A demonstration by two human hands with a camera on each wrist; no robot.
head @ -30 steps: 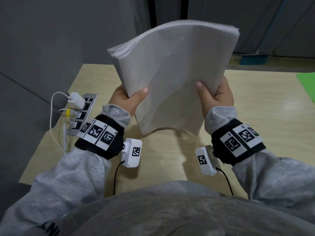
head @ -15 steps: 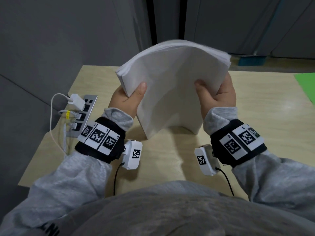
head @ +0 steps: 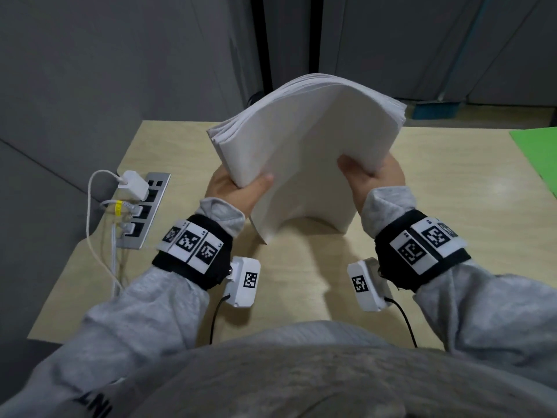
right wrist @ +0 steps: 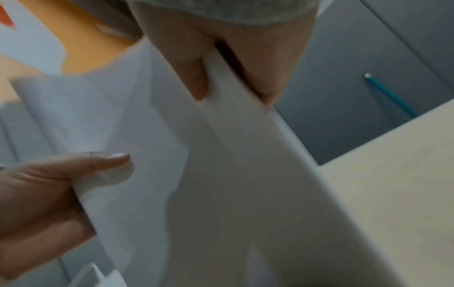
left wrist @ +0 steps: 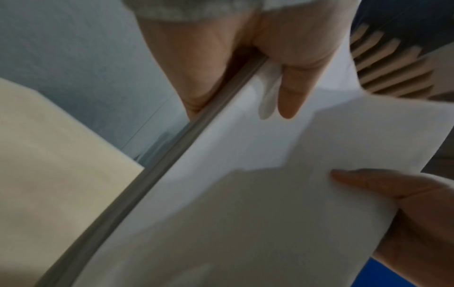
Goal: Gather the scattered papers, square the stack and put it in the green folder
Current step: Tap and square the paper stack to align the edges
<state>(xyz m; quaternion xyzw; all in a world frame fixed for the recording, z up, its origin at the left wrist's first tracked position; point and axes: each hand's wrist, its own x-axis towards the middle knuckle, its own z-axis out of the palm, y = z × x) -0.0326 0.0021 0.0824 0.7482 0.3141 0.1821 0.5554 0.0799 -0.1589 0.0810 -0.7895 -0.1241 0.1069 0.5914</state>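
Over worktop (head: 301,282): pale wood surface, everything sits on or above it.
Paper stack (head: 301,152): centre of head view, held upright, bottom edge at or near the surface; bowed, top edges fanned, not yet square.
Green folder (head: 539,158): at 3 o'clock, well apart from stack, mostly out of frame.
Power strip (head: 141,212): at 9 o'clock, white charger plugged in.
Left hand (head: 238,191): grip pinching stack's left side, thumb on near face.
Right hand (head: 373,176): grip pinching right side likewise.
Handling: light, floppy, sheets likely slide; hold both side edges loosely while tapping, firmly to carry.
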